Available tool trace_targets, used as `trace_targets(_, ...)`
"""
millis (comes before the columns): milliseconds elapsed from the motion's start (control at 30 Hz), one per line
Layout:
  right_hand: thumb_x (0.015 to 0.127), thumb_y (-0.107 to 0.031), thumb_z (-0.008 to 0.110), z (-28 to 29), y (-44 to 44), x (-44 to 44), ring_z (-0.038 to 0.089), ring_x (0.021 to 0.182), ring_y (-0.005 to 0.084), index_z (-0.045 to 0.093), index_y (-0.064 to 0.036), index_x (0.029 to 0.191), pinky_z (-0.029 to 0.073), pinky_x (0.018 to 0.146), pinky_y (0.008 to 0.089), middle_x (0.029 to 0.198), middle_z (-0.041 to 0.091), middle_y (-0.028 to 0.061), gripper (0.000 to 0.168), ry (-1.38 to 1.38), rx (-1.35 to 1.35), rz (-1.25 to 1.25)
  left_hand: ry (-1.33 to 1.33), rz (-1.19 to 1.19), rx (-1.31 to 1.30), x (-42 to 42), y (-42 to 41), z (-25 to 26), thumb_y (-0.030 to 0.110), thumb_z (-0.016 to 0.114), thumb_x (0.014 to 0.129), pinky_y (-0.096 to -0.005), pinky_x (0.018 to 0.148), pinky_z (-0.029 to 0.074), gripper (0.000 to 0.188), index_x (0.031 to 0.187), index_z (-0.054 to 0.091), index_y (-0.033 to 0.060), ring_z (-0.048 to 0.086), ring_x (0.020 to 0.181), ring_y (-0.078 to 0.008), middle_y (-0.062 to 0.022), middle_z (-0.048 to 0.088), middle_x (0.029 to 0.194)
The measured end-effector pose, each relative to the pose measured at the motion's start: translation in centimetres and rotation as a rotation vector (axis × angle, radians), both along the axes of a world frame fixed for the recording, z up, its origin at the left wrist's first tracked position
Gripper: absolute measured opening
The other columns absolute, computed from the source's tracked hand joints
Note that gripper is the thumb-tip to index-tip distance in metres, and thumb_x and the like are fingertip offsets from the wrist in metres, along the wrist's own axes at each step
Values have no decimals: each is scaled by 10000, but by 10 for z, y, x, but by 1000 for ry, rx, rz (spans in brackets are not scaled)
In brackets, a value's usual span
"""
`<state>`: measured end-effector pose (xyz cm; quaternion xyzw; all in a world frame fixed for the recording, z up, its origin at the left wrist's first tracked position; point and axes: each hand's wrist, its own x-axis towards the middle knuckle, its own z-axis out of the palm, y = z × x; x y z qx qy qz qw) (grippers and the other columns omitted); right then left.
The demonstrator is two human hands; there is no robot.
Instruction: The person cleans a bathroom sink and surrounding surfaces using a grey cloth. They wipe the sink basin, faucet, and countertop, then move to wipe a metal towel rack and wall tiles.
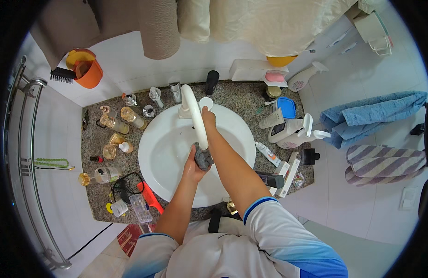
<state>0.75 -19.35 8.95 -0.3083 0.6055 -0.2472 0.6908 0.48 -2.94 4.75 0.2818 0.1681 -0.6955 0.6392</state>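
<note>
My left hand (193, 169) holds a crumpled dark grey cloth (203, 159) under the spout of the white faucet (194, 116), over the white oval sink (158, 153). My right hand (209, 118) reaches past the faucet to its round white knob (206, 103), with the fingers on or against it; the spout and my forearm partly hide this contact. The faucet stands at the back rim of the sink. Whether water runs from the spout cannot be told.
Glass bottles (132, 118), a red comb (151, 198) and a clear pill box (141, 208) lie on the granite counter (130, 166) at left. At right are spray bottles (290, 133), a toothpaste tube (268, 153) and boxes (290, 173). Towels (373, 118) hang beyond. A metal rack (36, 146) borders the left.
</note>
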Motion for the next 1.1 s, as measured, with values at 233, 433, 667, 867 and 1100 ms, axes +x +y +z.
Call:
trace_targets(233, 934, -384, 409, -6, -40, -33, 339, 387, 100, 491, -77, 760, 221, 356, 252, 547, 436, -6, 362, -21, 112, 342, 41, 22, 2, -7, -15, 6, 441, 477, 924, -338, 679, 483, 380, 1168, 535, 155, 577, 803, -174, -44, 618, 1003)
trace_targets(433, 946, -377, 394, 1, -39, -30, 268, 411, 69, 462, -106, 796, 170, 374, 242, 562, 383, -25, 317, 23, 131, 378, 75, 68, -11, -2, -23, 12, 375, 474, 936, -359, 688, 481, 340, 1169, 543, 137, 573, 799, -194, -65, 616, 1010)
trace_targets(667, 938, -392, 412, -12, -25, -27, 273, 398, 84, 497, -85, 801, 192, 358, 257, 570, 399, -15, 347, -34, 21, 202, 84, 127, -85, -4, -21, 7, 374, 472, 933, -371, 698, 487, 345, 1156, 557, 123, 571, 804, -208, -80, 617, 999)
trace_targets(867, 913, -412, 475, -16, 20, -36, 529, 571, 163, 549, -48, 797, 415, 507, 321, 687, 534, 44, 389, -271, -31, -33, 69, 188, 82, 2, -14, -10, 338, 459, 924, -398, 745, 487, 348, 1159, 545, 98, 579, 833, -236, -86, 620, 997)
trace_targets(1100, 878, -218, 496, -47, 167, -90, 434, 1220, 367, 464, -120, 1303, 341, 1004, 409, 1382, 400, 164, 437, 201, -743, 635, -60, 141, 66, -3, 13, -49, 346, 425, 942, -391, 803, 480, 365, 1234, 488, 135, 549, 962, -237, -56, 541, 1179)
